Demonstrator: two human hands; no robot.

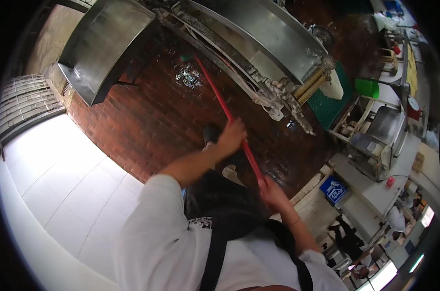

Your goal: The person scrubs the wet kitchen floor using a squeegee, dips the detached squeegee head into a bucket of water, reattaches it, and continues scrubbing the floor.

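A broom with a long red handle (217,94) slants from my waist out over the wet brick floor. Its far end is blurred, beside a small green part (186,57) that looks like its head, near a shiny wet patch (189,76). My left hand (233,137) is wrapped round the middle of the handle. Lower down, closer to my body, my right hand (272,193) is closed on the same handle. I wear a black apron (225,194), and one dark shoe (211,134) shows past my left forearm.
Ahead stand a steel-topped table (103,43) and a long steel machine (259,29) with grimy rails. A green mat (329,104) and a green bucket (367,88) are to the right. White tiles (70,194) border the bricks at left. Another person (348,237) is at lower right.
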